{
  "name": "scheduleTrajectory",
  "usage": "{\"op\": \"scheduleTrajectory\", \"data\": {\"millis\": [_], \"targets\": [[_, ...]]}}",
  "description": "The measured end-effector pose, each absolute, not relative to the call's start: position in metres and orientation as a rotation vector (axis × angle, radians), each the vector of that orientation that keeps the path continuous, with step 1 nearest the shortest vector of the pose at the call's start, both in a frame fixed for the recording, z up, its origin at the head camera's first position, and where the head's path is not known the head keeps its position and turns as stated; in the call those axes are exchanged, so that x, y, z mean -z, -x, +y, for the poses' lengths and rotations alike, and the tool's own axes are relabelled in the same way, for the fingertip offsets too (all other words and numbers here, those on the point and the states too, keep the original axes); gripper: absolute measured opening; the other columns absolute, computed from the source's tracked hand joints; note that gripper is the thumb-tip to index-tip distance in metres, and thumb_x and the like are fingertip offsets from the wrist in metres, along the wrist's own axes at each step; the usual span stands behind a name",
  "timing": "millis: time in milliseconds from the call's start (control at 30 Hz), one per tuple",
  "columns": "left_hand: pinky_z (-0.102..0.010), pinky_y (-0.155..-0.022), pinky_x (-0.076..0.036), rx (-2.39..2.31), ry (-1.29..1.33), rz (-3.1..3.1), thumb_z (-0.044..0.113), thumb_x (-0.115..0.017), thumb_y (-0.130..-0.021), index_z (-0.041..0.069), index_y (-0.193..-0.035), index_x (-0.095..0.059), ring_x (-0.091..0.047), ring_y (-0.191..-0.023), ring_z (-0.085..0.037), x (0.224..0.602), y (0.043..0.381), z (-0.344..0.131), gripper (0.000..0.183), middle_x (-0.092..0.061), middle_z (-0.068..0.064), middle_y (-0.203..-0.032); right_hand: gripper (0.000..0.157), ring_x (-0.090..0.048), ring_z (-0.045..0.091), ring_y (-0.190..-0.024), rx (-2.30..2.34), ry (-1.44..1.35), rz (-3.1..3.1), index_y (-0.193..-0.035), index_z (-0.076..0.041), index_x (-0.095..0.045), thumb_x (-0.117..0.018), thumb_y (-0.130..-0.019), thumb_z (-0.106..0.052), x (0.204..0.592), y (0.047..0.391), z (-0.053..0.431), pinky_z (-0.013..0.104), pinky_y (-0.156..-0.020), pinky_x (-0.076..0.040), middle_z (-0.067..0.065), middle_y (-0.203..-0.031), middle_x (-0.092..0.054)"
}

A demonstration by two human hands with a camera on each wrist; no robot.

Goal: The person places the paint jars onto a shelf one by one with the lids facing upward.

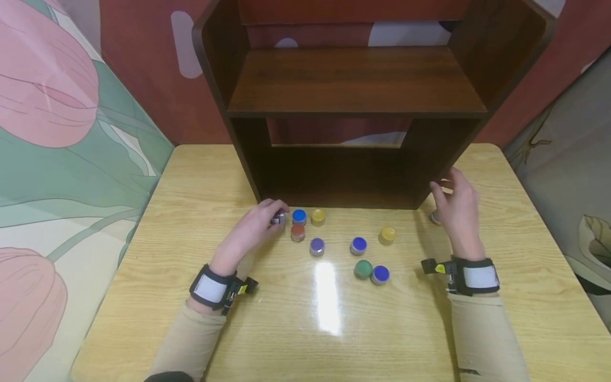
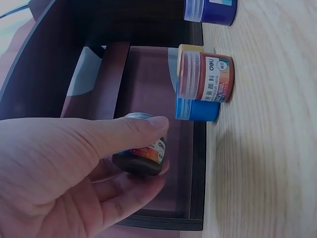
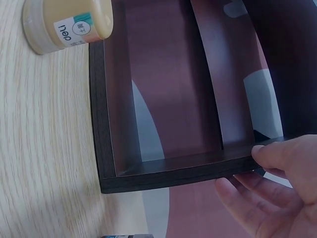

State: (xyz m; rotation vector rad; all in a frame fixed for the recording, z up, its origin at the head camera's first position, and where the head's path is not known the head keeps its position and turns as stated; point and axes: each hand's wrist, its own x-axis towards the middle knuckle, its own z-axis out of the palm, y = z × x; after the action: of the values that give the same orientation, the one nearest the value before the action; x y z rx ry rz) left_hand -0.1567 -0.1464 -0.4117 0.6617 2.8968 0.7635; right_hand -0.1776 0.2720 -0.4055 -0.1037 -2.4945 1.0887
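A small paint jar (image 2: 140, 163) with dark paint is pinched between the thumb and fingers of my left hand (image 1: 253, 225), near the lower left front corner of a dark brown wooden shelf (image 1: 358, 79). In the left wrist view the jar is upside the thumb's pad, its label partly covered. My right hand (image 1: 458, 212) grips the shelf's right side panel (image 3: 183, 181), thumb at its front edge and fingers on the outer side. Beside the left hand stand a blue jar (image 1: 299, 216), a reddish-brown jar (image 1: 298, 232) and a yellow jar (image 1: 317, 216).
On the light wooden table (image 1: 267, 329) are a purple jar (image 1: 317, 246), two dark blue jars (image 1: 358, 245), a green jar (image 1: 363, 269) and another yellow jar (image 1: 387, 235). One more jar (image 1: 435, 217) lies partly hidden by the right hand. Patterned walls (image 1: 143, 79) enclose the table.
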Motion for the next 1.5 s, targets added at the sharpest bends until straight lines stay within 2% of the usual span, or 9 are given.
{"op": "scheduleTrajectory", "data": {"millis": [333,400,433,567,633,1167,1333,1433,1500], "targets": [[-0.039,-0.085,-0.059,-0.815,-0.583,2.95,0.012,-0.073,-0.091,0.009,-0.12,-0.062,-0.067,-0.098,-0.024,0.4084,0.1583,-0.1456,0.032,-0.069,-0.011,-0.11,0.036,-0.068,0.034,-0.11,-1.077,0.088,-2.508,-0.132,-0.002,-0.057,-0.06,-0.099,-0.014,0.4054,0.1777,0.2732,-0.008,-0.071,-0.037,0.019,-0.129,-0.066],[-0.039,-0.084,-0.06,-0.821,-0.581,2.961,0.013,-0.074,-0.09,0.01,-0.119,-0.062,-0.067,-0.098,-0.024,0.4086,0.1585,-0.1458,0.031,-0.07,-0.011,-0.109,0.036,-0.068,0.034,-0.11,-1.071,0.09,-2.515,-0.133,-0.003,-0.057,-0.06,-0.099,-0.015,0.4052,0.1774,0.2731,-0.001,-0.076,-0.048,0.018,-0.13,-0.066],[-0.038,-0.083,-0.06,-0.824,-0.581,2.964,0.013,-0.074,-0.09,0.01,-0.119,-0.062,-0.067,-0.098,-0.024,0.4085,0.1583,-0.146,0.031,-0.07,-0.011,-0.109,0.036,-0.068,0.034,-0.11,-1.068,0.091,-2.516,-0.133,-0.003,-0.057,-0.06,-0.099,-0.015,0.4052,0.1774,0.2732,-0.001,-0.076,-0.048,0.018,-0.129,-0.066],[-0.037,-0.082,-0.06,-0.849,-0.586,2.969,0.014,-0.075,-0.089,0.01,-0.118,-0.063,-0.067,-0.098,-0.024,0.4085,0.1578,-0.1468,0.031,-0.07,-0.01,-0.107,0.036,-0.068,0.035,-0.109,-1.072,0.085,-2.512,-0.132,-0.002,-0.057,-0.06,-0.099,-0.014,0.4059,0.1773,0.2733,-0.002,-0.075,-0.047,0.02,-0.129,-0.066],[-0.037,-0.081,-0.06,-0.862,-0.589,2.971,0.014,-0.075,-0.089,0.01,-0.117,-0.063,-0.067,-0.098,-0.024,0.4084,0.1573,-0.1473,0.031,-0.07,-0.01,-0.107,0.035,-0.068,0.036,-0.109,-1.073,0.073,-2.506,-0.131,0.0,-0.057,-0.06,-0.099,-0.013,0.4069,0.1776,0.2736,-0.009,-0.07,-0.035,0.021,-0.128,-0.066],[-0.036,-0.085,-0.06,-0.968,-0.602,3.016,0.011,-0.076,-0.088,0.009,-0.118,-0.062,-0.068,-0.098,-0.022,0.4062,0.1585,-0.1473,0.033,-0.07,-0.009,-0.108,0.036,-0.068,0.038,-0.108,-1.069,0.061,-2.501,-0.132,0.001,-0.056,-0.059,-0.099,-0.013,0.4096,0.1768,0.2757,-0.009,-0.07,-0.033,0.023,-0.126,-0.066],[-0.037,-0.085,-0.06,-1.001,-0.689,3.066,0.011,-0.073,-0.09,0.01,-0.125,-0.061,-0.067,-0.097,-0.021,0.4047,0.1603,-0.1491,0.037,-0.07,-0.009,-0.108,0.035,-0.068,0.037,-0.109,-1.052,0.07,-2.508,-0.131,-0.001,-0.057,-0.059,-0.099,-0.015,0.4086,0.1763,0.2752,-0.008,-0.07,-0.035,0.021,-0.126,-0.067],[-0.037,-0.087,-0.06,-0.999,-0.738,3.07,0.011,-0.072,-0.091,0.012,-0.131,-0.06,-0.067,-0.1,-0.022,0.4048,0.1606,-0.1496,0.042,-0.07,-0.01,-0.114,0.036,-0.068,0.036,-0.11,-1.047,0.075,-2.513,-0.132,-0.002,-0.057,-0.059,-0.099,-0.016,0.4075,0.1766,0.275,0.008,-0.078,-0.054,0.02,-0.127,-0.066],[-0.038,-0.09,-0.059,-0.989,-0.745,3.065,0.012,-0.072,-0.091,0.013,-0.134,-0.06,-0.067,-0.104,-0.023,0.4049,0.1604,-0.1499,0.044,-0.068,-0.011,-0.119,0.036,-0.068,0.035,-0.111,-1.036,0.083,-2.522,-0.133,-0.003,-0.057,-0.059,-0.099,-0.017,0.4068,0.177,0.2748,0.026,-0.084,-0.059,0.019,-0.128,-0.066]]}}
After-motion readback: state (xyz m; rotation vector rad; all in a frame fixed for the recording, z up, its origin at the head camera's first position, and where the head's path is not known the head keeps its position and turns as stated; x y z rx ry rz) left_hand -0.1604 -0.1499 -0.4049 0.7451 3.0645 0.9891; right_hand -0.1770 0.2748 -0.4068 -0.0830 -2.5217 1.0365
